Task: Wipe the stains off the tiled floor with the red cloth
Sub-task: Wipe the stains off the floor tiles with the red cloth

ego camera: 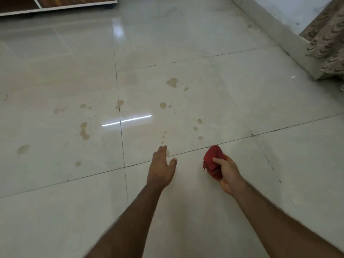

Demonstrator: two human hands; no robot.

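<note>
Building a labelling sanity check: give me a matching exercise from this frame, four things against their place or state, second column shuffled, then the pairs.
Column one:
1. crumpled red cloth
2. left hand
3. largest brownish heart-shaped stain
4. wood-panelled furniture with white edging

Column two:
A. top left corner of the view
B. bunched in the right hand
C. fingers straight, holding nothing
D. on the glossy tiled floor, beyond both hands

Pairs: 1-B, 2-C, 3-D, 4-A
</note>
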